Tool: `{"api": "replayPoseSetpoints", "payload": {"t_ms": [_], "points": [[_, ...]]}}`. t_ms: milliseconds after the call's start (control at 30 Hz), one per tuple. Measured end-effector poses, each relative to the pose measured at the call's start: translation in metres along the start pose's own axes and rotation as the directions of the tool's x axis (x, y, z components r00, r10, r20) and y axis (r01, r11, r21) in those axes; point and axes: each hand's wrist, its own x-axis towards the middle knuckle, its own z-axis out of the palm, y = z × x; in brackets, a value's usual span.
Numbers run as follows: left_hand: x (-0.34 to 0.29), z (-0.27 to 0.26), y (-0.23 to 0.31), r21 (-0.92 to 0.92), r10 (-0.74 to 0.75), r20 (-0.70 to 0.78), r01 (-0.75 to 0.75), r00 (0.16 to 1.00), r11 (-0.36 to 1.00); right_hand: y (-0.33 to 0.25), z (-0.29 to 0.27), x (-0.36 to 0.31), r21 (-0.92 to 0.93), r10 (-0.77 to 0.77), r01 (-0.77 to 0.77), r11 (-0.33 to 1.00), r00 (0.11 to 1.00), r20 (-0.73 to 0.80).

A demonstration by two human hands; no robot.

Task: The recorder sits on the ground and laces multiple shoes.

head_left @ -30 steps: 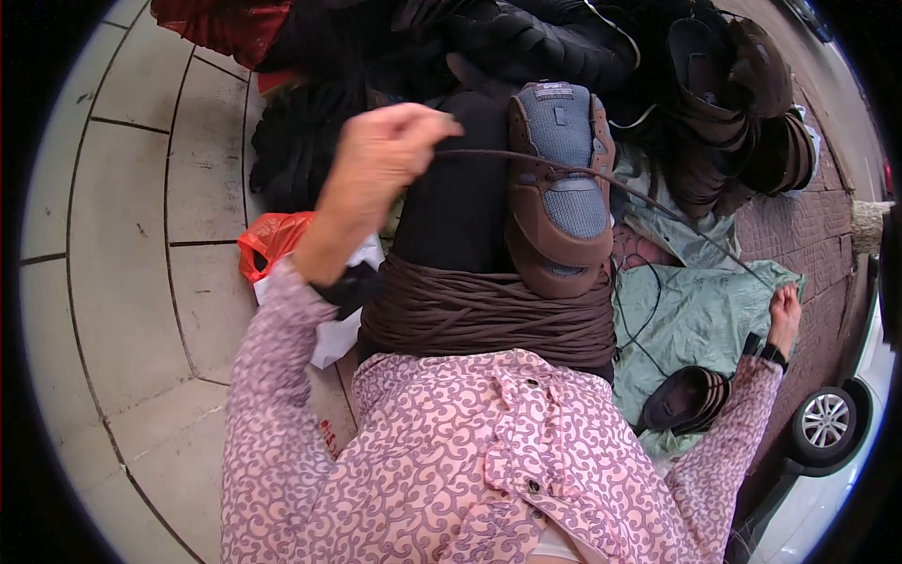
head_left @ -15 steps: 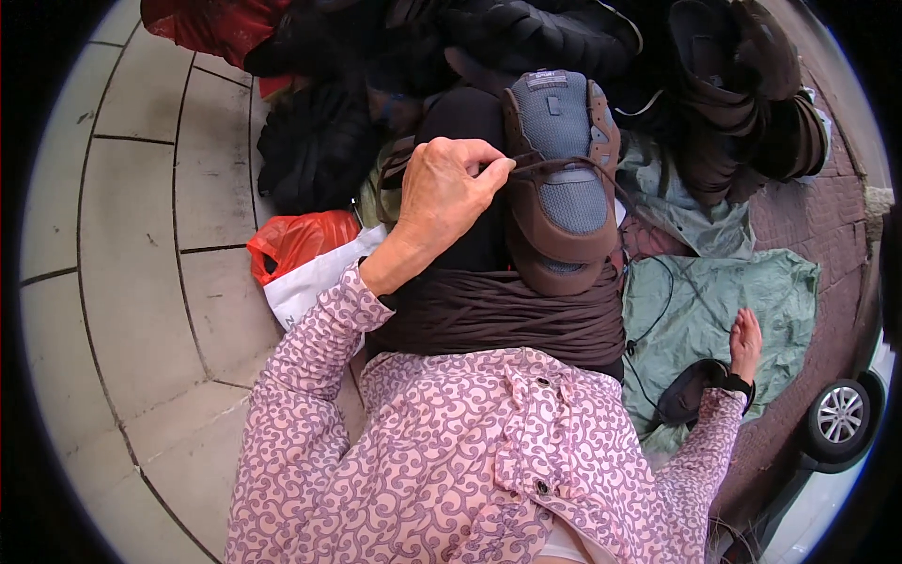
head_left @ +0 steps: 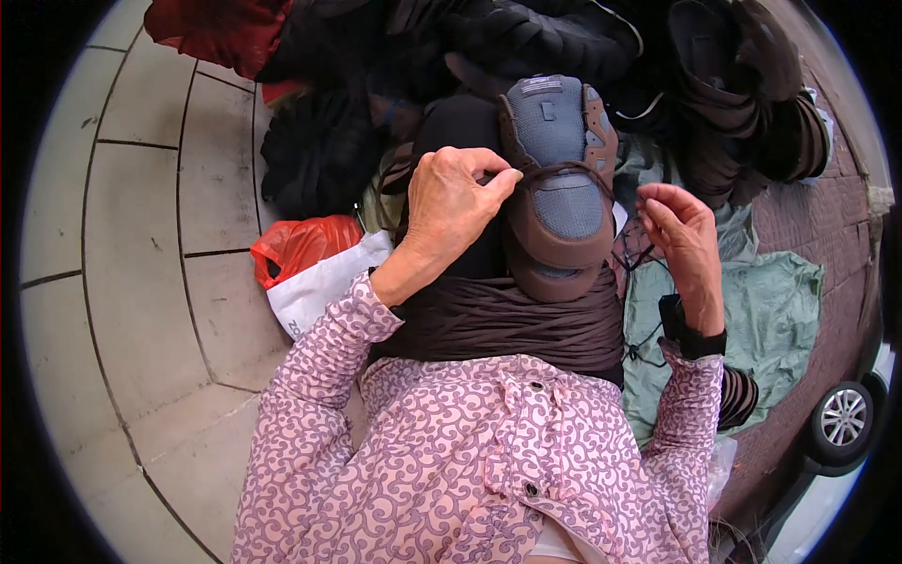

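Observation:
A brown shoe (head_left: 567, 209) with blue-grey mesh rests at my lap, its toe towards me. Under the toe shows another brown rounded edge. A dark brown shoelace (head_left: 573, 167) crosses the mesh tongue. At the shoe's left side, my left hand (head_left: 451, 202) pinches this lace between thumb and forefinger. My right hand (head_left: 684, 240) is raised right of the shoe, fingers loosely bent and apart, with nothing visible in them. Loose dark lace hangs between it and the shoe. Across my lap lies a thick bundle of dark brown laces (head_left: 507, 324).
Dark shoes (head_left: 545, 38) are heaped at the far side, with brown shoe parts (head_left: 719, 94) stacked far right. A red plastic bag (head_left: 305, 246) and white bag lie left. Green sheeting (head_left: 770, 310) covers the paving at right. A car wheel (head_left: 843, 418) stands beyond.
My right hand has come up and inward from the low right to beside the shoe. My left hand keeps its pinch on the lace, which now lies closer against the shoe.

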Motion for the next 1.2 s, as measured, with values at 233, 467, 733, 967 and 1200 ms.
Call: {"api": "replayPoseSetpoints", "payload": {"t_ms": [233,467,733,967,1200], "points": [[0.003,0.003,0.001,-0.036,-0.029,-0.049,0.027,0.998,0.999,-0.016,0.036,0.024,-0.021,-0.193,0.196,0.980,0.977,0.087],[0.002,0.001,0.004,0.011,-0.066,-0.052,0.066,0.996,0.998,-0.022,0.050,0.046,-0.080,-0.172,0.179,0.981,0.981,0.085],[0.004,0.001,0.002,-0.055,-0.009,-0.053,0.006,0.999,0.998,-0.056,0.062,0.060,-0.584,-0.306,0.385,0.715,0.923,0.234],[0.003,-0.001,0.003,-0.088,-0.129,-0.021,0.127,0.991,0.988,-0.069,0.087,0.057,-0.727,-0.429,0.643,0.241,0.742,0.515],[0.002,0.000,0.004,-0.085,-0.095,-0.052,0.091,0.994,0.992,-0.058,0.108,0.069,-0.521,-0.472,0.780,0.347,0.625,0.622]]}}
